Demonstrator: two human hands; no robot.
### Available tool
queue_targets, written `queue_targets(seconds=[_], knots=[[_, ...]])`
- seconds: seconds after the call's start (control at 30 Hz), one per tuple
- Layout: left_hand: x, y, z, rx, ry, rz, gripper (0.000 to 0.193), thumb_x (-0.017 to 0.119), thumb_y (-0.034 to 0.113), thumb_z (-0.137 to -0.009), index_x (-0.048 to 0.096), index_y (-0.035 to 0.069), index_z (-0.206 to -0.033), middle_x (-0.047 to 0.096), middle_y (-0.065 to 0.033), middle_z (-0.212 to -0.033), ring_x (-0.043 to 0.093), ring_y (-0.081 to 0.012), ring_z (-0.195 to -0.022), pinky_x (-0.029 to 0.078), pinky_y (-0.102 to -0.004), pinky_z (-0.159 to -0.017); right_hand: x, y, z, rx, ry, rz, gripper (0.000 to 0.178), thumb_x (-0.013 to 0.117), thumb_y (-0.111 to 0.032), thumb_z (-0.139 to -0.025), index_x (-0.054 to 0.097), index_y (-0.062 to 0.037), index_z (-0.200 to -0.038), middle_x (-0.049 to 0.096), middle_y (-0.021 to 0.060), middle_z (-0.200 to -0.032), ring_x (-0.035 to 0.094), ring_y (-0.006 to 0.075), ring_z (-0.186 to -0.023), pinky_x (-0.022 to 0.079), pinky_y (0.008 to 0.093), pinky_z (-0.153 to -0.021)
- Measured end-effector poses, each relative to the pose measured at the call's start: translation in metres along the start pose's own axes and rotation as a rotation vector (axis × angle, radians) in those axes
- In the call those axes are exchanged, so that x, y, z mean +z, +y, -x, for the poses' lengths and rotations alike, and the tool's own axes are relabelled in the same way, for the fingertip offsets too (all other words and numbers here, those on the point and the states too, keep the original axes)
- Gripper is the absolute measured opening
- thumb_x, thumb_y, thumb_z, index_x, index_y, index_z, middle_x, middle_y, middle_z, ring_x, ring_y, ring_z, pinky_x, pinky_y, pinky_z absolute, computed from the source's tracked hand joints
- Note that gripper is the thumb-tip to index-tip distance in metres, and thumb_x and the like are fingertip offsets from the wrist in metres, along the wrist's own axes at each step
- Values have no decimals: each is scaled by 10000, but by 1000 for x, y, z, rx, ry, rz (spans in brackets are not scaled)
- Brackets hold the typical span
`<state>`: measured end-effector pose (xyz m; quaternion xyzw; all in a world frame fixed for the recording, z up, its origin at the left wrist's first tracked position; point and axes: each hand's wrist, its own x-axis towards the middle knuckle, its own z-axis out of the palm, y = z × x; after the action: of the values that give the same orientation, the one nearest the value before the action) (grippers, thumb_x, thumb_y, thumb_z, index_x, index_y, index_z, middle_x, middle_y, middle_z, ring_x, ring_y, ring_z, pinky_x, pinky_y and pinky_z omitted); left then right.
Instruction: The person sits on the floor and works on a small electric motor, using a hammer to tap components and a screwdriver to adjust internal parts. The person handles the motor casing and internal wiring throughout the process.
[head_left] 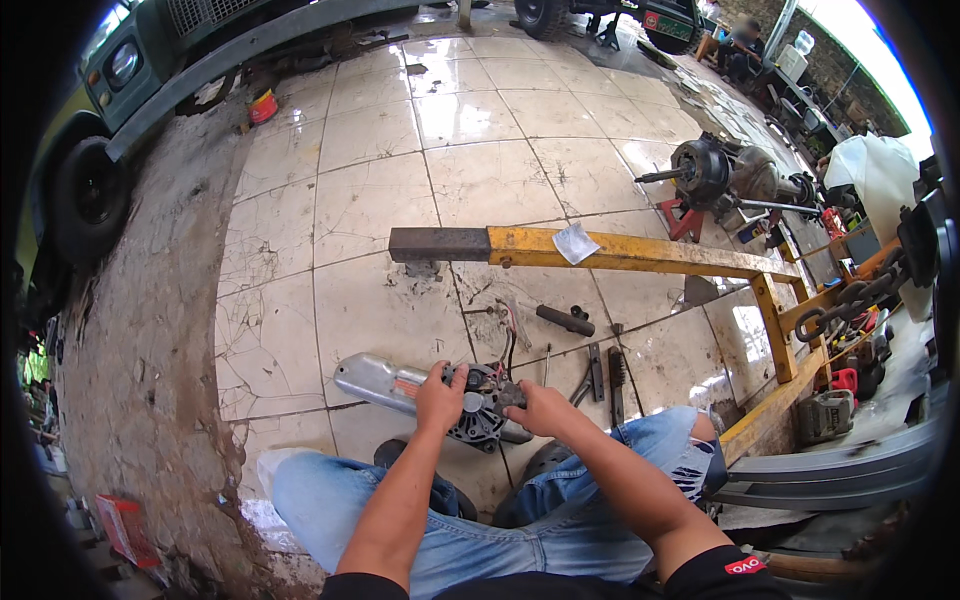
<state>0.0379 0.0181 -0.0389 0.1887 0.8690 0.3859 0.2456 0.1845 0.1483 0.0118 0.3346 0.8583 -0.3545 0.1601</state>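
On the tiles before my knees lies an alternator-like part (476, 426), round, dark and vented. My left hand (441, 398) grips its upper left edge, thumb on top. The fingers of my right hand (545, 410) are closed round a small dark grey piece (512, 394) at the part's right side; whether it is attached I cannot tell. Thin coloured wires (512, 335) rise from the far side. Beside my left hand a long silver metal housing (376, 383) reaches out to the left; its join with the round part is hidden.
A dark handle-like tool (565, 320), pliers-like tool (596, 372) and brush-like tool (616, 385) lie to the right. Beyond them extends a yellow steel hoist beam (630, 252) with a chain (850, 300). An axle assembly (740, 172) rests on a red stand (681, 220). Vehicles stand far off.
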Motion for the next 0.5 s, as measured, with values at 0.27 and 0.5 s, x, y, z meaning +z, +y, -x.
queue_targets(seconds=[0.27, 0.5], knots=[[3, -1, -4, 46, 5, -21, 667, 589, 547, -917, 585, -15, -1276, 653, -296, -1145, 613, -431, -1110, 460, -426, -969, 8, 10, -4, -69, 84, 14, 487, 711, -339, -840, 573, 53, -1094, 660, 316, -1027, 641, 475, -979, 511, 503, -855], [0, -3, -4, 29, -15, 1, 698, 575, 572, -920, 568, -16, -1295, 650, -300, -1149, 616, -439, -1105, 484, -448, -932, -6, -8, 4, -7, 28, 4, 471, 702, -327, -851, 559, 57, -1084, 669, 306, -977, 636, 478, -970, 508, 505, -849]])
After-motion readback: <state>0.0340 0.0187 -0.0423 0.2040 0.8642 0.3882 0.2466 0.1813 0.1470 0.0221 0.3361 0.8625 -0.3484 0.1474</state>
